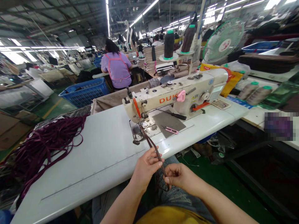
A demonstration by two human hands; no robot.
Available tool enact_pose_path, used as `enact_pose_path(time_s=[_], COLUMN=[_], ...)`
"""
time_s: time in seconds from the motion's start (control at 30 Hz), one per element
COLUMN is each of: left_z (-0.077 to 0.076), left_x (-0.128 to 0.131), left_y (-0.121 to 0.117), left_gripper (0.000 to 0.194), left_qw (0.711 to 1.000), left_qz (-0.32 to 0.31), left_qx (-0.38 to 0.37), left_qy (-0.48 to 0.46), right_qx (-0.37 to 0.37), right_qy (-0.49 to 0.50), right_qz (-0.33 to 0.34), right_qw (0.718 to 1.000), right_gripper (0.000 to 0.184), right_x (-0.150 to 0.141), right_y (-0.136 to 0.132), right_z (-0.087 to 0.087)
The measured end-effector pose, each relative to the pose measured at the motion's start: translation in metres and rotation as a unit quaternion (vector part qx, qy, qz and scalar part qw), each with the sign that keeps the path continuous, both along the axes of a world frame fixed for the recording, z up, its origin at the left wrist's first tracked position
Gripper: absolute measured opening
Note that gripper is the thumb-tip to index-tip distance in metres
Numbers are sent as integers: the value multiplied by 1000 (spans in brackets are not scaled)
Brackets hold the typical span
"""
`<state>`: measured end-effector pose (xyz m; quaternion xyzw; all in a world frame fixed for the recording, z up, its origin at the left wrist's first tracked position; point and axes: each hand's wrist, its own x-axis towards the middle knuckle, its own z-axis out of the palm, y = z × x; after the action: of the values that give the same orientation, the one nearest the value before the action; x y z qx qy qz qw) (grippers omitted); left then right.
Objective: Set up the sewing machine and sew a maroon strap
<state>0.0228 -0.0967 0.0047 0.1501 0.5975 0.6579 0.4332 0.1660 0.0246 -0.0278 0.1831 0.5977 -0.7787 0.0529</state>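
A narrow dark brown strap (pixel 154 146) runs from under the needle area of a sewing machine (pixel 168 96) down over the table's front edge. My left hand (pixel 147 166) pinches the strap just off that edge. Lower and to the right, my right hand (pixel 175 175) closes its fingertips on the same strap, which loops below it. Pink thread snips (pixel 170 129) lie on a grey sheet (pixel 171 123) on the machine bed, with a black-handled tool (pixel 178 116) behind them.
Left on the white table (pixel 105 137) lies a heap of purple straps (pixel 51 140). A blue basket (pixel 85 91) stands beyond it. Thread cones (pixel 169 43) and a green fan (pixel 224 40) rise behind the machine. A person in purple (pixel 119 70) sits ahead.
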Motion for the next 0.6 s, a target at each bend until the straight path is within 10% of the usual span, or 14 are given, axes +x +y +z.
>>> enact_pose_path(time_s=[0.6], left_z=[-1], left_x=[-14], left_y=[8], left_gripper=[108], left_qw=[998], left_qz=[66], left_qx=[5], left_qy=[-6], right_qx=[10], right_qy=[-2], right_qz=[25], right_qw=[1000], right_gripper=[46], right_x=[-5], right_y=[-3], right_z=[-8])
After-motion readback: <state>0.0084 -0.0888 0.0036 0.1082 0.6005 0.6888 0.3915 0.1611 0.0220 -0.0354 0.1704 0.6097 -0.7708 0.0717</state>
